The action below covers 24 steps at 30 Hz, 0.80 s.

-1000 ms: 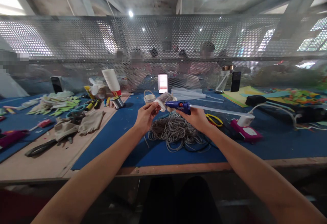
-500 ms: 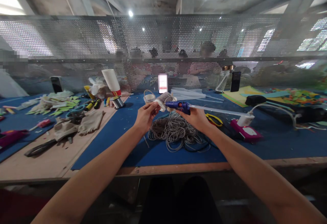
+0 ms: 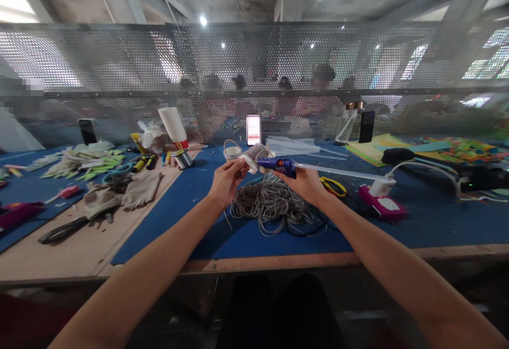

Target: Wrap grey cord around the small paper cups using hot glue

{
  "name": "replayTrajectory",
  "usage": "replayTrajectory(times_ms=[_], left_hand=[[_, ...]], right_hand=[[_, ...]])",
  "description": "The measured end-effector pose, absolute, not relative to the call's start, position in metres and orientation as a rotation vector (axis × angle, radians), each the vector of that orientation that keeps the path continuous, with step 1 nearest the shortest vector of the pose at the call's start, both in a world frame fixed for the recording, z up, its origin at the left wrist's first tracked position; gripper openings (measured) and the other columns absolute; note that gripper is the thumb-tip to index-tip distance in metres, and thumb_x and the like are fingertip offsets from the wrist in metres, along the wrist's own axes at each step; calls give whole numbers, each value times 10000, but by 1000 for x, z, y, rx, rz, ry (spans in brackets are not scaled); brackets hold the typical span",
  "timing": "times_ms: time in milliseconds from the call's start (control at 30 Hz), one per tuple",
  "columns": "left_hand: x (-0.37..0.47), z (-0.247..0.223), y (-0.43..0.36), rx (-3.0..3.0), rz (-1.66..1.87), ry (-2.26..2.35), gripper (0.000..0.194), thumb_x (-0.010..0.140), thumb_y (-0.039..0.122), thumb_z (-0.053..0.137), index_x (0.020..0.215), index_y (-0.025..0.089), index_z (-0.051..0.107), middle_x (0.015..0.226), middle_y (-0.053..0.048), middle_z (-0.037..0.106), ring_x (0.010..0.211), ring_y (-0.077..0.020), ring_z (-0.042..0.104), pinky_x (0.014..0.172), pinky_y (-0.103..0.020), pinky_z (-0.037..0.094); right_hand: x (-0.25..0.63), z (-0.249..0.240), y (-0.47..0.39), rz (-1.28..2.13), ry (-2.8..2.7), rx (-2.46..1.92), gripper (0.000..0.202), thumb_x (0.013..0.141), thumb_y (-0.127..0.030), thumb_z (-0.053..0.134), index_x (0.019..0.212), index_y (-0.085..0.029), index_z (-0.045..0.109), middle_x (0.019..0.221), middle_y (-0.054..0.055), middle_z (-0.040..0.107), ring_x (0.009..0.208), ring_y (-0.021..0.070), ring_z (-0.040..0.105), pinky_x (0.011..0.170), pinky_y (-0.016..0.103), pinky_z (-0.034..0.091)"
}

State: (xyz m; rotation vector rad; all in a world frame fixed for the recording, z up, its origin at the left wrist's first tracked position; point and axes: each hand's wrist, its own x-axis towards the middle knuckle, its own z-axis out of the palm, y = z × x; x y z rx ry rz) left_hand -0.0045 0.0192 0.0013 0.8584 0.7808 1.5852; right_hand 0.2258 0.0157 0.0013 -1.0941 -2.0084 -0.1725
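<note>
My left hand (image 3: pixel 228 180) pinches the white edge of a small cup-shaped piece (image 3: pixel 254 154) wrapped partly in grey cord. In my right hand (image 3: pixel 305 182) is a blue glue gun (image 3: pixel 280 165), its tip touching or very near the piece. A long clear glue stick (image 3: pixel 338 172) sticks out of the gun's back to the right. Below both hands lies a tangled heap of grey cord (image 3: pixel 274 206) on the blue mat (image 3: pixel 167 221). Just behind my left hand stands a small white basket (image 3: pixel 233 151) with a thin handle.
Stacked paper cups (image 3: pixel 173 126) lean in a metal tin at the left, near gloves (image 3: pixel 142 190) and cutters. A lit phone (image 3: pixel 253 130) stands at the back. Yellow-handled pliers (image 3: pixel 334 186) and a magenta box (image 3: pixel 384 204) with a white plug are at the right.
</note>
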Motion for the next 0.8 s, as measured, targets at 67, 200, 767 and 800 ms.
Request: replayTrajectory(times_ms=[67, 200, 767, 800], left_hand=[[-5, 0, 20, 852, 1584, 781, 198, 650, 194, 859, 779, 124, 725, 731, -32, 694, 687, -104, 635, 650, -215, 497], [-6, 0, 21, 843, 1587, 770, 187, 664, 192, 851, 787, 119, 730, 745, -39, 701, 688, -101, 638, 652, -211, 504], [-7, 2, 22, 797, 1582, 761, 218, 647, 182, 854, 794, 121, 705, 736, -30, 695, 671, -93, 636, 649, -204, 522], [-7, 2, 22, 789, 1581, 759, 213, 651, 179, 851, 795, 121, 704, 736, -32, 697, 671, -94, 638, 651, -206, 523]], right_hand=[[226, 1, 16, -177, -2017, -1107, 412, 912, -566, 559, 981, -204, 743, 820, 83, 754, 774, 261, 704, 656, 307, 459], [227, 0, 17, -181, -2021, -1088, 417, 912, -572, 555, 970, -202, 740, 818, 86, 754, 768, 266, 707, 647, 310, 459], [227, -1, 18, -209, -2026, -1128, 383, 920, -546, 549, 951, -210, 732, 792, 69, 745, 757, 250, 698, 640, 301, 442], [227, -1, 18, -215, -2022, -1128, 377, 920, -539, 552, 956, -209, 731, 795, 69, 745, 756, 250, 698, 640, 301, 442]])
